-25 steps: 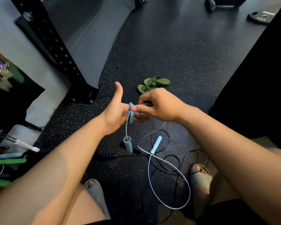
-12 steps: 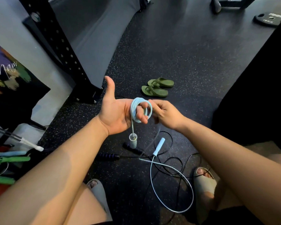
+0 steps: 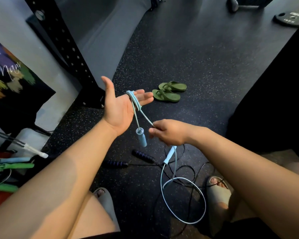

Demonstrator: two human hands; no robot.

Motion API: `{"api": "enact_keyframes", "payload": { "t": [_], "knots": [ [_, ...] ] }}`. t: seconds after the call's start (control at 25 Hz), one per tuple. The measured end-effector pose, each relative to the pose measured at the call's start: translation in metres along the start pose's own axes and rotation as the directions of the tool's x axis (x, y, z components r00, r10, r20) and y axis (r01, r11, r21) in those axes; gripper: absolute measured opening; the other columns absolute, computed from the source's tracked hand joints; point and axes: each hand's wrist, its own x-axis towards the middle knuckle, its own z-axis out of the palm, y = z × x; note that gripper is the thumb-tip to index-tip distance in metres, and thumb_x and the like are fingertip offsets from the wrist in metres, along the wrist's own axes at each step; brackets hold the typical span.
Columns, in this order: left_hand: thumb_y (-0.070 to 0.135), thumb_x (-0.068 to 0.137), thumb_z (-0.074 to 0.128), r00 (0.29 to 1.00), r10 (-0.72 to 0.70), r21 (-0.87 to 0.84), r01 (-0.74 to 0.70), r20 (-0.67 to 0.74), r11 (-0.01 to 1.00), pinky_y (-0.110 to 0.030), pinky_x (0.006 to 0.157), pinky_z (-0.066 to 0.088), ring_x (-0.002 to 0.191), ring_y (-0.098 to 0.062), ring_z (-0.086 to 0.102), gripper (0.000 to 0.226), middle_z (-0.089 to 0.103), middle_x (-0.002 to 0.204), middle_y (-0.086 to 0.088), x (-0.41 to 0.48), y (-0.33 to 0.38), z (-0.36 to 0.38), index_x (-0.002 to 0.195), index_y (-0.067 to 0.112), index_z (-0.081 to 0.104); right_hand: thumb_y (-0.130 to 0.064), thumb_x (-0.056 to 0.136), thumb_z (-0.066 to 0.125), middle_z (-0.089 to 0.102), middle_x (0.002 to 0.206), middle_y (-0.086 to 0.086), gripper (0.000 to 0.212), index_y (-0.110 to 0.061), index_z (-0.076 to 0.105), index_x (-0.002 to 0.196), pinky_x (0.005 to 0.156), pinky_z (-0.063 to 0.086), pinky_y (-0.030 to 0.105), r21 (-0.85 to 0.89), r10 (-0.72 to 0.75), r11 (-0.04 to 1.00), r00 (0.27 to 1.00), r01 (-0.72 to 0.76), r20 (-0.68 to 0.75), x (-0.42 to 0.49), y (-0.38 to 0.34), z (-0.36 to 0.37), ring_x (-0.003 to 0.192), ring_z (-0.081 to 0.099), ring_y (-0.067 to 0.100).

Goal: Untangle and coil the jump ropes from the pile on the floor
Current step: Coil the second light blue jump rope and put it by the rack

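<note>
While my left hand (image 3: 118, 109), beside the green rubber flip-flops (image 3: 169, 92), kept straight fingers inside coils of thin pale-blue plastic jump rope (image 3: 135, 102), my right hand (image 3: 169, 133) pinched its trailing length.

Gym corner, dark flooring, dim even light

A black rubber floor flecked with pale specks (image 3: 205, 54) runs up to a pale grey wall (image 3: 10, 26), where a black steel upright drilled with rows of holes (image 3: 64, 47) stands. A dark board painted with coloured brush strokes (image 3: 10, 80) is at the left. A pair of green flip-flops (image 3: 169, 93) lies mid-floor, and a round black weight plate (image 3: 291, 17) lies at the far right.
</note>
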Motion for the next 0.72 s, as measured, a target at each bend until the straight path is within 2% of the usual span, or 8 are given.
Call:
{"api": "enact_keyframes", "payload": {
  "t": [0.08, 0.16, 0.24, 0.32, 0.4, 0.44, 0.56, 0.72],
  "knots": [
    [0.085, 0.077, -0.008, 0.999, -0.051, 0.198, 0.051, -0.003, 0.979, -0.044, 0.113, 0.036, 0.117, -0.033, 0.067, 0.124, 0.071, 0.114, -0.023, 0.0, -0.007, 0.003, 0.138, -0.01, 0.043, -0.041, 0.104, 0.041, 0.067, 0.083, 0.004, 0.039, -0.01, 0.064, 0.098, 0.074, 0.049, 0.038, -0.19, -0.073, 0.98, 0.997, 0.066, -0.032, -0.004, -0.015, -0.004, 0.079, 0.062, 0.022],
    [0.086, 0.071, -0.006, 0.982, -0.173, 0.338, 0.138, 0.078, 0.931, -0.038, 0.099, 0.046, 0.101, -0.028, 0.071, 0.124, 0.073, 0.102, -0.021, -0.003, -0.011, 0.007, 0.13, -0.006, 0.052, -0.042, 0.103, 0.043, 0.063, 0.078, 0.001, 0.04, -0.012, 0.066, 0.092, 0.07, 0.046, 0.037, -0.319, -0.163, 0.938, 0.984, 0.134, -0.069, -0.01, -0.03, -0.011, 0.076, 0.058, 0.023],
    [0.093, 0.065, -0.004, 0.932, -0.316, 0.461, 0.205, 0.179, 0.863, -0.028, 0.07, 0.045, 0.068, -0.021, 0.06, 0.118, 0.06, 0.073, -0.017, -0.007, -0.014, 0.011, 0.097, 0.001, 0.062, -0.048, 0.099, 0.05, 0.051, 0.064, -0.007, 0.034, -0.023, 0.063, 0.08, 0.062, 0.045, 0.035, -0.392, -0.25, 0.903, 0.958, 0.177, -0.143, -0.017, -0.038, -0.025, 0.063, 0.049, 0.018],
    [0.105, 0.054, 0.006, 0.888, -0.401, 0.543, 0.228, 0.225, 0.808, -0.028, 0.06, 0.036, 0.06, -0.017, 0.049, 0.104, 0.055, 0.063, -0.01, -0.012, -0.014, 0.014, 0.065, 0.013, 0.052, -0.056, 0.091, 0.06, 0.051, 0.059, -0.009, 0.034, -0.031, 0.056, 0.068, 0.056, 0.046, 0.033, -0.423, -0.285, 0.889, 0.934, 0.174, -0.216, -0.021, -0.035, -0.041, 0.057, 0.048, 0.013],
    [0.104, 0.052, 0.009, 0.847, -0.445, 0.54, 0.239, 0.291, 0.807, -0.027, 0.072, 0.046, 0.074, -0.027, 0.064, 0.102, 0.07, 0.077, -0.017, -0.015, -0.014, 0.014, 0.06, 0.017, 0.061, -0.058, 0.083, 0.069, 0.055, 0.058, -0.01, 0.033, -0.03, 0.059, 0.07, 0.054, 0.043, 0.028, -0.37, -0.308, 0.906, 0.92, 0.206, -0.243, -0.023, -0.025, -0.052, 0.055, 0.051, 0.009],
    [0.103, 0.051, 0.01, 0.827, -0.453, 0.521, 0.239, 0.333, 0.819, -0.027, 0.081, 0.051, 0.083, -0.032, 0.069, 0.109, 0.072, 0.082, -0.02, -0.015, -0.013, 0.015, 0.068, 0.014, 0.07, -0.057, 0.081, 0.072, 0.057, 0.057, -0.011, 0.034, -0.027, 0.061, 0.071, 0.053, 0.042, 0.027, -0.316, -0.336, 0.916, 0.905, 0.249, -0.262, -0.022, -0.02, -0.054, 0.054, 0.052, 0.007],
    [0.102, 0.052, 0.003, 0.788, -0.468, 0.463, 0.267, 0.4, 0.845, -0.033, 0.088, 0.053, 0.078, -0.035, 0.07, 0.139, 0.07, 0.076, -0.019, -0.013, -0.008, 0.017, 0.098, -0.013, 0.066, -0.044, 0.083, 0.076, 0.057, 0.058, -0.008, 0.036, -0.014, 0.059, 0.072, 0.052, 0.038, 0.026, -0.043, -0.335, 0.938, 0.866, 0.345, -0.371, -0.017, -0.002, -0.049, 0.053, 0.048, 0.009],
    [0.094, 0.061, -0.015, 0.824, -0.378, 0.301, 0.265, 0.422, 0.916, -0.037, 0.09, 0.048, 0.07, -0.031, 0.066, 0.126, 0.067, 0.062, -0.012, -0.016, -0.001, 0.019, 0.08, 0.0, 0.067, -0.043, 0.097, 0.058, 0.043, 0.062, -0.001, 0.045, -0.008, 0.051, 0.07, 0.052, 0.039, 0.034, 0.179, -0.158, 0.946, 0.868, 0.269, -0.47, -0.005, 0.021, -0.032, 0.056, 0.04, 0.009]
  ]
}}
